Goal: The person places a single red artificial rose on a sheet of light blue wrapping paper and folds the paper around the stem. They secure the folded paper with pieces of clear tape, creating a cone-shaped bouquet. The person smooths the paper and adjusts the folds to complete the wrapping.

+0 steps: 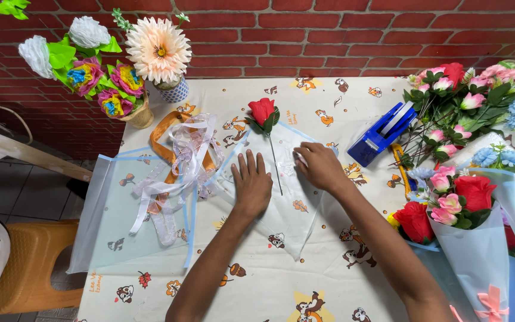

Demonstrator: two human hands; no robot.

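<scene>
A single red artificial rose (262, 111) with a thin stem lies on a translucent pale-blue wrapping sheet (296, 209) in the middle of the table. My left hand (251, 183) rests flat on the sheet, fingers spread, just left of the stem. To the right of the stem, my right hand (319, 165) presses down on the sheet with its fingers curled over a fold. Neither hand lifts anything.
A second blue sheet (111, 220) with tangled white and orange ribbons (180, 161) lies at left. Pots of paper flowers (114, 65) stand at back left. A blue tape dispenser (382, 134), loose flowers (466, 95) and wrapped bouquets (466, 220) fill the right. The cartoon-print tablecloth (257, 286) covers the table.
</scene>
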